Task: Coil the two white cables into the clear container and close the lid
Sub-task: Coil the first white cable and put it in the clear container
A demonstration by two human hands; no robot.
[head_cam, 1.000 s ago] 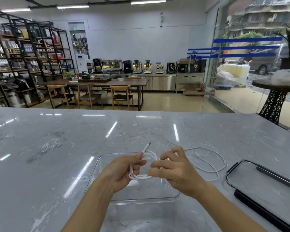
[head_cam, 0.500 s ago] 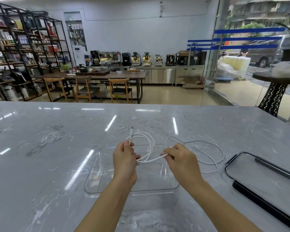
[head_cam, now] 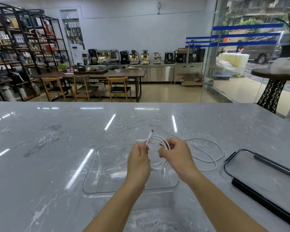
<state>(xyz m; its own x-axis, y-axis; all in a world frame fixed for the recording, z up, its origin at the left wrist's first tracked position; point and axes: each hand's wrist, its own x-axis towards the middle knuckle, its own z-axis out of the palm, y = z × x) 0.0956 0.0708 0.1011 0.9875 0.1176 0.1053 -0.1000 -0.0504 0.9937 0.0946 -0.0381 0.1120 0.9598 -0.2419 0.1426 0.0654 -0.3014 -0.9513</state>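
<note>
Both hands hold one white cable (head_cam: 158, 139) wound into loops above the far half of the clear container (head_cam: 97, 166). My left hand (head_cam: 138, 160) pinches the loops near the plug end, which sticks up. My right hand (head_cam: 177, 156) grips the opposite side of the coil. A second white cable (head_cam: 211, 156) lies loose on the marble counter to the right of the container. The container holds nothing. Its lid (head_cam: 264, 178), clear with a dark frame, lies flat at the right edge of the counter.
The grey marble counter (head_cam: 49, 148) stretches wide to the left and ahead. Beyond its far edge are wooden chairs, a long table, shelves and a row of coffee machines. A glass wall stands at the right.
The hands have come closer together and the cable between them has been gathered into a tighter coil. The plug end now points up above my left hand.
</note>
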